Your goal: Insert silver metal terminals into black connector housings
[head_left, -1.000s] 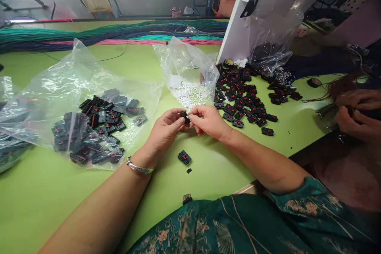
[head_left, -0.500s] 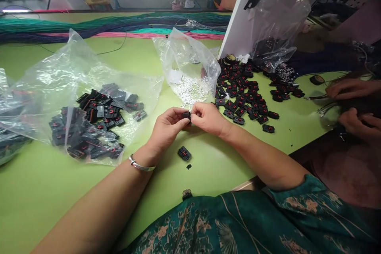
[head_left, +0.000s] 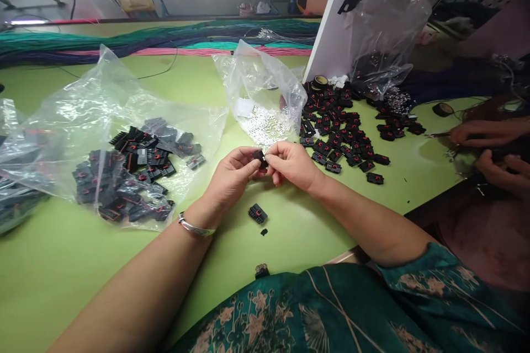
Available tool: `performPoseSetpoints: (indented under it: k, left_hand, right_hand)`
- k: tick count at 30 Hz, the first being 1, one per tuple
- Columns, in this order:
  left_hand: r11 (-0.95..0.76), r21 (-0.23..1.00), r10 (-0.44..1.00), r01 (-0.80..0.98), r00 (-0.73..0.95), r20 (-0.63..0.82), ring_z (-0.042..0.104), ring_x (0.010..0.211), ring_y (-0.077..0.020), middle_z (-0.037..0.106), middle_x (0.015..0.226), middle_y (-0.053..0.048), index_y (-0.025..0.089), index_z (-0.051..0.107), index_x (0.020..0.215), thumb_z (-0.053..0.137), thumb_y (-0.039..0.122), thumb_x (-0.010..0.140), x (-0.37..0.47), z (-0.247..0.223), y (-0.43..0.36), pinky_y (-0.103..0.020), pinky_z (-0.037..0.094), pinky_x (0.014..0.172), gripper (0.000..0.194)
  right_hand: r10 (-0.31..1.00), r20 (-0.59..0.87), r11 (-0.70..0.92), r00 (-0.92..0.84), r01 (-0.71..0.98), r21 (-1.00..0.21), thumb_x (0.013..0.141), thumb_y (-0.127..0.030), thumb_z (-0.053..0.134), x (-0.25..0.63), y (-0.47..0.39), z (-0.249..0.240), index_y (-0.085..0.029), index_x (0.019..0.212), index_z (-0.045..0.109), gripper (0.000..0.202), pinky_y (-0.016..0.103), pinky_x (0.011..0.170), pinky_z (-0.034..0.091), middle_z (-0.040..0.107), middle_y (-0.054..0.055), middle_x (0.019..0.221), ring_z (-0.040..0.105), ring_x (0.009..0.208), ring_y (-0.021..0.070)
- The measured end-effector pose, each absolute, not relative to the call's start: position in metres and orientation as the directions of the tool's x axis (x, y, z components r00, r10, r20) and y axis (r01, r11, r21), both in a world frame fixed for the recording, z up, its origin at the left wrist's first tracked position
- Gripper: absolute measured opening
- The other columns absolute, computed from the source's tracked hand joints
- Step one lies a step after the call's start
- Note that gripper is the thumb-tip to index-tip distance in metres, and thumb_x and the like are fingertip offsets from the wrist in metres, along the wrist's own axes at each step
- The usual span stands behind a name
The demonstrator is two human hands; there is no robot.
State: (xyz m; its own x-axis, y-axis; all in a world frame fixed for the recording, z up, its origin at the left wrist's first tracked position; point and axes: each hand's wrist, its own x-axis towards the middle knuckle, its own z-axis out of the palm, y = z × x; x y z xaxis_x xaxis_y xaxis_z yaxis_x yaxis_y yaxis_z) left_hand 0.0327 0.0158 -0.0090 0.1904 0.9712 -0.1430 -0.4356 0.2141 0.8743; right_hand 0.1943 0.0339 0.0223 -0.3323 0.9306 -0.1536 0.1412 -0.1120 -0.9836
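Between my two hands is a small black connector point(head_left: 260, 158). My left hand point(head_left: 232, 174) is closed on it, thumb and fingers pressed to its left side. The fingertips of my right hand point(head_left: 292, 165) are pinched at its right edge; whether they hold a small white piece there is too small to tell. Just below my hands, a black connector with a red part point(head_left: 258, 213) lies on the green table point(head_left: 223, 292), with a tiny black scrap point(head_left: 264, 232) beside it. Beyond my hands stands an open clear bag of small white pieces point(head_left: 265, 124).
Clear plastic with black connectors point(head_left: 153, 157) lies at the left. A pile of black and red connectors point(head_left: 343, 132) is at the right, by a white upright panel point(head_left: 327, 27). Cable bundles point(head_left: 165, 38) cross the back. Another person's hands point(head_left: 488, 135) hold wires at far right.
The fingers of my right hand have loosened and lowered slightly, and more of the black connector shows between my hands. The other person's hands have shifted a little.
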Motion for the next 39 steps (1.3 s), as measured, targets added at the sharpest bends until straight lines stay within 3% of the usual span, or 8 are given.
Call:
performPoseSetpoints:
  k: [6,10,17,23,29,33,35,39]
  left_hand:
    - [0.135,0.932,0.984,-0.337,0.16,-0.085,0.068,0.068,-0.0125,0.073,0.083,-0.002,0.017,0.07,0.098,0.081,0.024,0.072,0.034,-0.016,0.014,-0.027,0.057,0.07,0.029]
    - [0.133,0.943,0.988,-0.306,0.121,-0.1,0.067,0.066,-0.0117,0.073,0.081,-0.002,0.016,0.071,0.095,0.081,0.022,0.071,0.036,-0.013,0.011,-0.026,0.057,0.068,0.027]
    - [0.227,0.853,0.97,-0.469,0.192,-0.152,0.068,0.069,-0.0127,0.073,0.082,-0.003,0.017,0.07,0.096,0.084,0.028,0.069,0.035,-0.005,0.012,-0.027,0.056,0.071,0.033]
    - [0.204,0.886,0.971,-0.416,0.198,-0.131,0.069,0.071,-0.014,0.073,0.084,-0.003,0.018,0.069,0.098,0.083,0.027,0.069,0.035,-0.012,0.013,-0.03,0.057,0.074,0.033]
    - [0.142,0.933,0.985,-0.331,0.14,-0.1,0.067,0.067,-0.0138,0.073,0.079,-0.002,0.017,0.069,0.093,0.083,0.025,0.068,0.037,-0.009,0.009,-0.029,0.057,0.07,0.03]
    - [0.079,0.954,0.994,-0.291,0.101,-0.051,0.065,0.063,-0.0133,0.071,0.077,-0.002,0.016,0.066,0.095,0.083,0.03,0.068,0.043,-0.002,0.005,-0.029,0.054,0.065,0.034]
    - [0.039,0.966,0.992,-0.254,0.129,-0.006,0.063,0.06,-0.0134,0.069,0.071,0.0,0.018,0.064,0.1,0.082,0.032,0.068,0.047,0.004,0.003,-0.028,0.052,0.062,0.04]
    - [-0.065,0.996,0.99,0.062,0.128,0.057,0.056,0.055,-0.0143,0.061,0.06,0.002,0.02,0.063,0.09,0.082,0.03,0.067,0.032,0.036,0.001,-0.028,0.043,0.057,0.031]
  right_hand:
    - [0.945,-0.034,0.074,-0.325,0.314,-0.947,0.076,-0.019,0.053,0.197,0.038,0.016,-0.019,0.068,0.05,0.008,0.018,0.04,0.032,0.047,-0.008,0.049,0.043,0.039,0.006]
    - [0.956,0.103,0.213,-0.276,0.409,-0.887,0.072,-0.017,0.056,0.194,0.037,0.011,-0.018,0.062,0.048,0.012,0.02,0.049,0.033,0.048,-0.006,0.055,0.041,0.051,0.0066]
    - [0.924,-0.167,-0.154,-0.345,0.066,-0.986,0.083,-0.033,0.055,0.193,0.03,0.019,-0.019,0.075,0.052,0.016,0.018,0.034,0.032,0.054,-0.007,0.053,0.044,0.034,0.0061]
    - [0.934,-0.139,-0.079,-0.328,0.189,-0.979,0.08,-0.024,0.056,0.196,0.031,0.021,-0.018,0.074,0.052,0.009,0.018,0.037,0.035,0.056,-0.006,0.053,0.048,0.036,0.0071]
    - [0.951,0.085,0.198,-0.298,0.374,-0.906,0.075,-0.018,0.058,0.199,0.033,0.016,-0.018,0.064,0.049,0.014,0.02,0.048,0.034,0.048,-0.006,0.056,0.042,0.05,0.0066]
    - [0.931,-0.088,-0.006,-0.354,0.227,-0.974,0.087,-0.035,0.054,0.201,0.029,0.025,-0.02,0.074,0.05,0.02,0.021,0.04,0.03,0.049,-0.007,0.054,0.04,0.04,0.0066]
    - [0.911,-0.073,0.004,-0.406,0.185,-0.983,0.088,-0.043,0.055,0.202,0.029,0.029,-0.019,0.073,0.051,0.028,0.021,0.038,0.028,0.049,-0.007,0.054,0.038,0.039,0.0058]
    - [0.9,-0.089,-0.016,-0.427,0.172,-0.985,0.089,-0.048,0.055,0.205,0.031,0.028,-0.02,0.072,0.052,0.033,0.023,0.038,0.023,0.041,-0.009,0.045,0.031,0.035,0.0066]
